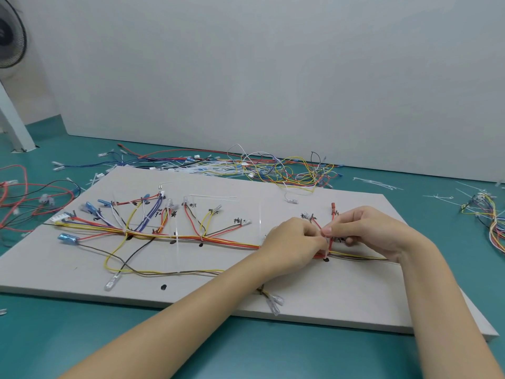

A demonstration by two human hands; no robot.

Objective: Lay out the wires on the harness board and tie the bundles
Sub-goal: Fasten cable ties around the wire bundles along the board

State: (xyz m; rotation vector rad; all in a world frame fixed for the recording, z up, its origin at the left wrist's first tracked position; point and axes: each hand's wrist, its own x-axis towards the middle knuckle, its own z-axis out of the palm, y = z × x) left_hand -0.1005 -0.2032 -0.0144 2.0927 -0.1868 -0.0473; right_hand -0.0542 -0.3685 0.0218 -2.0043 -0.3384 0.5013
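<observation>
- Lying flat on the teal table (273, 351), the grey harness board (191, 294) carries a main wire bundle (218, 240) that runs left to right across its middle, with red, yellow, orange and brown strands.
- Branches fan out from the bundle toward the far left, ending in blue terminals (90, 207) and a white connector (58, 218); handwritten labels sit beside several branch ends.
- White cable ties (177, 242) already cinch the bundle at a few points left of the hands.
- The left hand (293, 242) has its fingers curled together, pinching the bundle at a tie point on the right part of the board.
- The right hand (369, 228) meets it there, thumb and forefinger pinched on a thin white cable tie (326, 248) that stands just beside a red wire (332, 231) rising to a red terminal.
- To the right of the hands, yellow and brown wires continue toward the board's right edge.
- A yellow wire loop (114, 258) and a dark wire sag toward the near left, ending in a clear terminal (112, 281).
- Two clear terminals (274, 303) lie at the near edge, just right of the left forearm.
- A tangle of loose wires (273, 166) lies beyond the board's far edge, more red wires (27, 198) at far left, and another harness (489, 217) at far right.
- A fan (11, 34) shows at the top left.
</observation>
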